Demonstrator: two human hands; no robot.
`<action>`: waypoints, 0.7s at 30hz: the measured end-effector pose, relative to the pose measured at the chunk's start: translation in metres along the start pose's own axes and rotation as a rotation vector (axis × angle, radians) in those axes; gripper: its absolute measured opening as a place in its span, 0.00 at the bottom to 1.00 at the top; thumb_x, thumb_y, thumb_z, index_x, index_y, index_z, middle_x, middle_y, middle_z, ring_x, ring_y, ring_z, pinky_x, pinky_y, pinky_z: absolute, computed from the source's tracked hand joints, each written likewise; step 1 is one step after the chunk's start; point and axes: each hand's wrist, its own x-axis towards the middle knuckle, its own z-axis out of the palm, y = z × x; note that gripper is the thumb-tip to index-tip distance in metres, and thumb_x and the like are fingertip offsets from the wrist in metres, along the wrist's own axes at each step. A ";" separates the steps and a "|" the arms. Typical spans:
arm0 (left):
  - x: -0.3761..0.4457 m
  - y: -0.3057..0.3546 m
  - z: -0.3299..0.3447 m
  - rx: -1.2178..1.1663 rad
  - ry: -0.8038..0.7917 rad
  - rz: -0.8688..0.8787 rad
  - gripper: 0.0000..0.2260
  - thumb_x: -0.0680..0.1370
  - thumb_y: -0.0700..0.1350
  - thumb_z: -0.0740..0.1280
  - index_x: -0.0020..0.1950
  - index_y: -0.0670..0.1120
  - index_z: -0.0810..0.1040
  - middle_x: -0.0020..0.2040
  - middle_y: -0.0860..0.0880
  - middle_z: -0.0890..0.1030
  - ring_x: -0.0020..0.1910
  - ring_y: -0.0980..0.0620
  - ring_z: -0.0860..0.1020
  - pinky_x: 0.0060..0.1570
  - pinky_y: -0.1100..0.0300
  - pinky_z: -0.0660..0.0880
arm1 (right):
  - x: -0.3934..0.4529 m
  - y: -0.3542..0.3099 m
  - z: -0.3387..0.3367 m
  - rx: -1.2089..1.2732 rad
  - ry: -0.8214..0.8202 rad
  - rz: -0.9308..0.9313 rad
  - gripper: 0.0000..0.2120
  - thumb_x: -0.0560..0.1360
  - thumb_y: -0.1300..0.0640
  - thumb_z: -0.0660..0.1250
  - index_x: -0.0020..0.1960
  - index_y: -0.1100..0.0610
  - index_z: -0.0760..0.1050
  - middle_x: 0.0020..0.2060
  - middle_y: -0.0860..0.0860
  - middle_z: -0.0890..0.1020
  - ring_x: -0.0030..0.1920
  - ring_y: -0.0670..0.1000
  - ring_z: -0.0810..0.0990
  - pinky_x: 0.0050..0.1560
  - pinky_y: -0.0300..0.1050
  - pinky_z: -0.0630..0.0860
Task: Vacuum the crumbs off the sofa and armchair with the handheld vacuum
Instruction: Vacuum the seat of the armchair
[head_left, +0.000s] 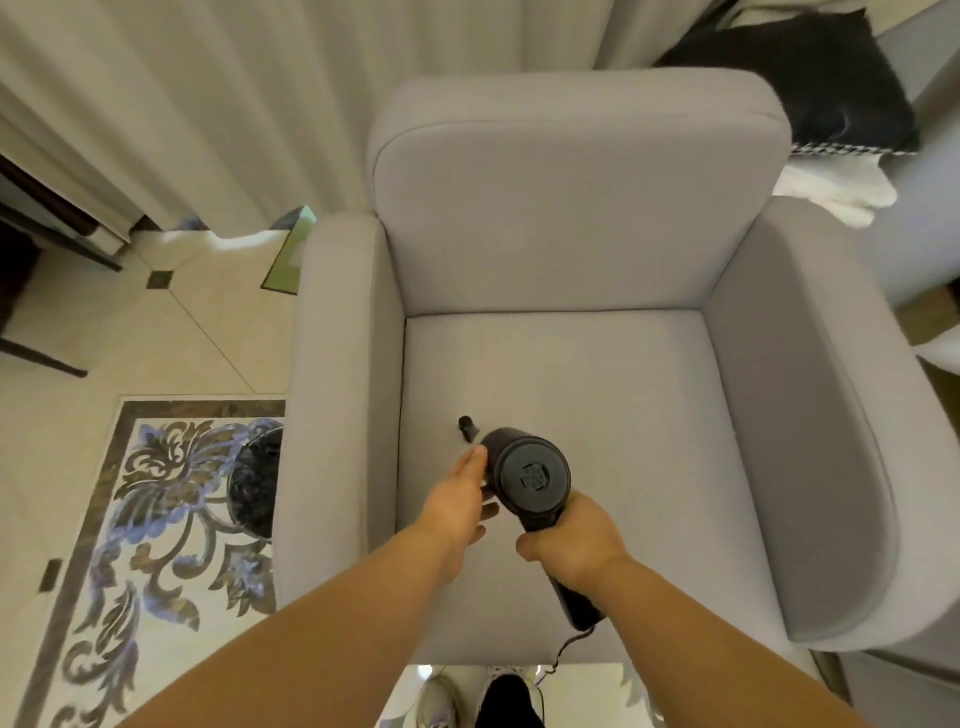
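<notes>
You stand at the front edge of the light grey fabric armchair (561, 249), looking down onto its seat cushion. Your right hand (574, 540) has its fingers wrapped around the handle of the black handheld vacuum with the round rear cap (530, 475), holding it firmly. The vacuum's body hangs over the front left part of the seat, and its narrow black nozzle (467, 427) points away from you and down toward the cushion; whether the tip touches the fabric cannot be told. Your left hand (460, 501) lies against the left side of the vacuum's barrel with the fingers fairly straight, touching rather than clasping it. A thin black cord (563, 649) trails from the bottom of the handle over the seat's front edge.

No brand, label or writing is readable on the vacuum; the moulded mark in the middle of the rear cap is too blurred to make out.

Cream pleated curtains (208, 104) hang behind the chair. A black furry cushion (810, 88) lies beyond the backrest at the upper right. A floor panel with a blue and brown floral pattern (156, 519) lies to the left of the chair.
</notes>
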 end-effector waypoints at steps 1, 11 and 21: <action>-0.001 0.003 0.002 -0.004 -0.002 0.001 0.21 0.81 0.58 0.55 0.72 0.52 0.68 0.62 0.46 0.77 0.58 0.47 0.76 0.61 0.51 0.68 | -0.001 -0.003 -0.005 -0.006 0.017 -0.007 0.16 0.66 0.60 0.74 0.50 0.49 0.74 0.39 0.46 0.79 0.42 0.51 0.78 0.40 0.42 0.73; 0.027 0.041 0.040 -0.044 -0.061 0.083 0.20 0.82 0.56 0.55 0.74 0.54 0.65 0.65 0.48 0.75 0.58 0.48 0.76 0.63 0.51 0.69 | 0.043 -0.024 -0.060 -0.026 0.034 -0.033 0.14 0.69 0.63 0.73 0.50 0.52 0.73 0.40 0.49 0.78 0.45 0.54 0.78 0.45 0.46 0.74; 0.023 0.034 0.018 -0.119 0.073 0.028 0.23 0.80 0.59 0.56 0.73 0.53 0.65 0.64 0.46 0.77 0.58 0.48 0.76 0.59 0.53 0.69 | 0.038 -0.040 -0.060 -0.195 -0.078 -0.093 0.14 0.64 0.61 0.74 0.42 0.48 0.73 0.38 0.47 0.79 0.41 0.51 0.79 0.41 0.43 0.75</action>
